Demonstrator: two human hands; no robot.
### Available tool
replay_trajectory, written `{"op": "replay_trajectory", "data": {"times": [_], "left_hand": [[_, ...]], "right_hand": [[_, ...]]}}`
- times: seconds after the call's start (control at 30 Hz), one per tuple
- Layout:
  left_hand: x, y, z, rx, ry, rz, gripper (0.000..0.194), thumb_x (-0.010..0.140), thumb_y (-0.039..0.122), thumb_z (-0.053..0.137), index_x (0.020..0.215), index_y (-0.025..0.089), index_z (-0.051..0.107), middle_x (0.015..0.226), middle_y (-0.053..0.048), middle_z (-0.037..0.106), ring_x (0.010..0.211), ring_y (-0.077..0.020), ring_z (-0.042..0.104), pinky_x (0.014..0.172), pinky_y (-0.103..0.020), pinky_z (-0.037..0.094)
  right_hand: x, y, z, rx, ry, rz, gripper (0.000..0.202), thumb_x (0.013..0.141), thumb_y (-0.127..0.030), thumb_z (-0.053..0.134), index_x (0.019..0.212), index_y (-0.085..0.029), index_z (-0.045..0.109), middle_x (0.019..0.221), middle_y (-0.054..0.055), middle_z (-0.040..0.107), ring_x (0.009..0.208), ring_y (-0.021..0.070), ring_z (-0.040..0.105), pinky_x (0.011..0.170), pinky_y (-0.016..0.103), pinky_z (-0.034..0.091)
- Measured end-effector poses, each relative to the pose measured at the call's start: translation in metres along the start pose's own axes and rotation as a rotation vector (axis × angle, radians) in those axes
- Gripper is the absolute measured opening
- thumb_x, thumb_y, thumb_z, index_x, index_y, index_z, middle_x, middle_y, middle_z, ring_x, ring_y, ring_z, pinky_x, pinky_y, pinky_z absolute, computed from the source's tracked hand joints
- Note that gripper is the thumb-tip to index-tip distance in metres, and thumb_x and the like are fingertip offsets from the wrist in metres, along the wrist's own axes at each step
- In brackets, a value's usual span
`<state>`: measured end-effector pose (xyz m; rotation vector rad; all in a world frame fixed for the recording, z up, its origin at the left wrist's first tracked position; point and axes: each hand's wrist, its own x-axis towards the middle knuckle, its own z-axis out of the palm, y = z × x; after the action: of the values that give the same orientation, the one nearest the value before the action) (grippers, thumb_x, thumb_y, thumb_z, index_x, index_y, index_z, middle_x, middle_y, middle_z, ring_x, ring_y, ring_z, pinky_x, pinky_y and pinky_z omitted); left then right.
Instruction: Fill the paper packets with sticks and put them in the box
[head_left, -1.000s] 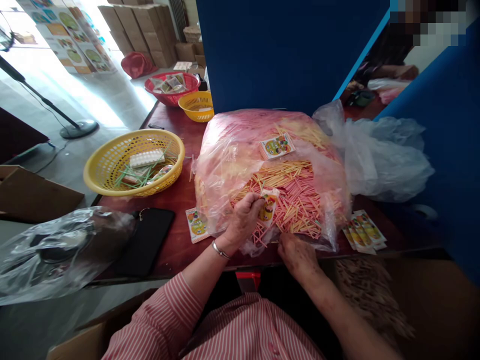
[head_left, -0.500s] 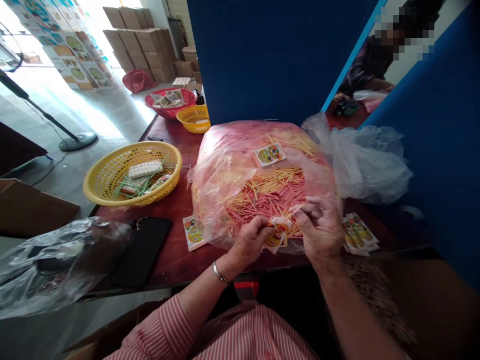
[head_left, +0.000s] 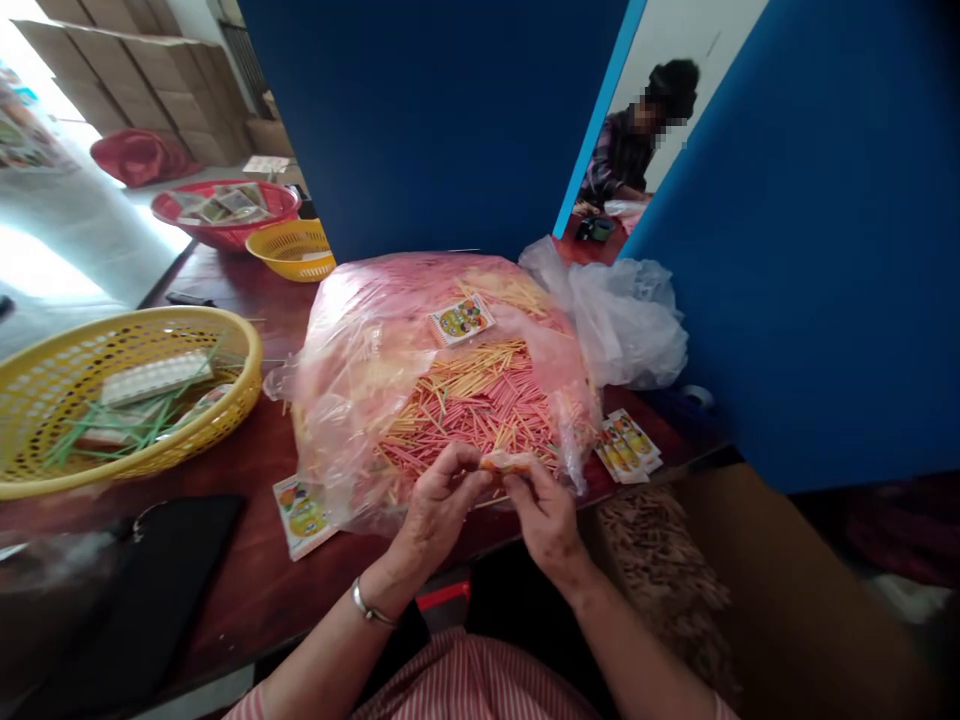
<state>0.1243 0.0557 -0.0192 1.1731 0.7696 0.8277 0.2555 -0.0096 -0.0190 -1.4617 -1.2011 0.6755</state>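
A small printed packet (head_left: 504, 465) is pinched between my left hand (head_left: 444, 500) and my right hand (head_left: 546, 515), seen nearly edge-on at the front of a big plastic bag (head_left: 345, 370). Fingers of both hands are closed on its two ends. Pink and yellow sticks (head_left: 487, 400) fill the opened bag. Another printed packet (head_left: 461, 320) lies on top of the bag. One more packet (head_left: 304, 515) rests on the table left of the bag, and several overlap (head_left: 628, 447) to its right.
A yellow basket (head_left: 251, 370) with green sticks stands on the table (head_left: 247, 590) at left, beside a black pouch (head_left: 176, 570). Farther back are a smaller yellow basket (head_left: 289, 250) and a red basket (head_left: 225, 235). Blue panels (head_left: 450, 130) rise behind. A person (head_left: 622, 155) sits beyond the gap.
The view has swung right. My right hand has come down and closer to my left hand, and now grips the packet too. The packet is turned flatter.
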Motion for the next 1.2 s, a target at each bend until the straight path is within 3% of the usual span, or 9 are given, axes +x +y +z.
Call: {"op": "replay_trajectory", "data": {"times": [0.2, 0.3, 0.4, 0.5, 0.6, 0.73, 0.8, 1.0, 1.2], "left_hand": [[-0.017, 0.011, -0.017, 0.172, 0.096, -0.017, 0.021, 0.081, 0.032, 0.060, 0.095, 0.017, 0.056, 0.075, -0.002, 0.065, 0.068, -0.0110, 0.061, 0.063, -0.021, 0.049], [-0.033, 0.014, -0.042, 0.247, 0.231, 0.030, 0.023, 0.080, 0.033, 0.060, 0.095, 0.017, 0.056, 0.071, 0.000, 0.064, 0.060, -0.0101, 0.059, 0.056, -0.021, 0.048], [-0.051, 0.017, -0.074, 0.327, 0.447, 0.054, 0.025, 0.080, 0.036, 0.059, 0.097, 0.017, 0.055, 0.068, 0.002, 0.062, 0.054, -0.0086, 0.056, 0.053, -0.020, 0.046], [-0.065, 0.022, -0.108, 0.517, 0.619, 0.024, 0.026, 0.081, 0.039, 0.056, 0.098, 0.018, 0.055, 0.066, 0.002, 0.061, 0.053, -0.0096, 0.054, 0.052, -0.021, 0.045], [-0.073, 0.024, -0.139, 0.932, 0.664, -0.073, 0.021, 0.080, 0.037, 0.053, 0.087, 0.019, 0.060, 0.072, -0.001, 0.064, 0.062, -0.0139, 0.059, 0.058, -0.023, 0.044], [-0.073, 0.020, -0.163, 1.338, 0.612, -0.237, 0.021, 0.083, 0.032, 0.045, 0.081, 0.018, 0.061, 0.087, -0.007, 0.067, 0.076, -0.0202, 0.062, 0.065, -0.028, 0.042], [-0.072, 0.017, -0.167, 1.387, 0.631, -0.278, 0.021, 0.084, 0.030, 0.043, 0.085, 0.017, 0.060, 0.090, -0.009, 0.067, 0.081, -0.0223, 0.062, 0.066, -0.029, 0.041], [-0.065, 0.017, -0.155, 1.327, 0.636, -0.444, 0.024, 0.086, 0.034, 0.048, 0.096, 0.015, 0.057, 0.087, -0.012, 0.067, 0.082, -0.0248, 0.065, 0.068, -0.030, 0.042], [-0.047, 0.009, -0.149, 1.343, 0.682, -0.433, 0.030, 0.081, 0.038, 0.055, 0.095, 0.012, 0.057, 0.093, -0.016, 0.066, 0.083, -0.0246, 0.064, 0.067, -0.029, 0.042]], "right_hand": [[0.019, 0.036, -0.125, -0.469, 0.432, 0.201, 0.033, 0.083, -0.045, 0.051, 0.101, -0.020, 0.062, 0.085, 0.006, 0.067, 0.076, 0.0209, 0.061, 0.071, 0.036, 0.051], [0.030, 0.085, -0.189, -0.726, 0.434, 0.297, 0.040, 0.079, -0.046, 0.047, 0.104, -0.018, 0.062, 0.082, 0.009, 0.066, 0.074, 0.0254, 0.061, 0.069, 0.042, 0.050], [0.041, 0.120, -0.209, -0.842, 0.311, 0.267, 0.038, 0.074, -0.046, 0.048, 0.094, -0.018, 0.065, 0.083, 0.016, 0.066, 0.080, 0.0355, 0.061, 0.070, 0.054, 0.047], [0.048, 0.106, -0.187, -0.957, 0.261, -0.054, 0.039, 0.081, -0.042, 0.042, 0.104, -0.018, 0.062, 0.100, 0.018, 0.064, 0.102, 0.0411, 0.056, 0.084, 0.060, 0.042], [0.052, 0.059, -0.139, -0.822, 0.224, -0.277, 0.032, 0.088, -0.032, 0.042, 0.112, -0.022, 0.059, 0.110, 0.012, 0.062, 0.106, 0.0325, 0.057, 0.092, 0.051, 0.044], [0.063, 0.026, -0.071, -0.739, -0.323, -0.619, 0.027, 0.087, -0.018, 0.044, 0.111, -0.019, 0.059, 0.106, 0.007, 0.065, 0.099, 0.0218, 0.060, 0.091, 0.038, 0.047], [0.068, 0.031, -0.048, -0.871, -0.450, -0.716, 0.034, 0.085, -0.012, 0.044, 0.117, -0.016, 0.057, 0.112, 0.011, 0.063, 0.104, 0.0238, 0.055, 0.093, 0.041, 0.044], [0.073, 0.051, -0.032, -1.111, -0.547, -0.862, 0.037, 0.082, -0.010, 0.050, 0.118, -0.015, 0.058, 0.111, 0.013, 0.062, 0.101, 0.0285, 0.050, 0.088, 0.044, 0.041], [0.075, 0.061, -0.030, -1.153, -0.471, -0.959, 0.029, 0.081, -0.008, 0.049, 0.107, -0.013, 0.062, 0.099, 0.015, 0.063, 0.092, 0.0297, 0.050, 0.082, 0.045, 0.040]]}}
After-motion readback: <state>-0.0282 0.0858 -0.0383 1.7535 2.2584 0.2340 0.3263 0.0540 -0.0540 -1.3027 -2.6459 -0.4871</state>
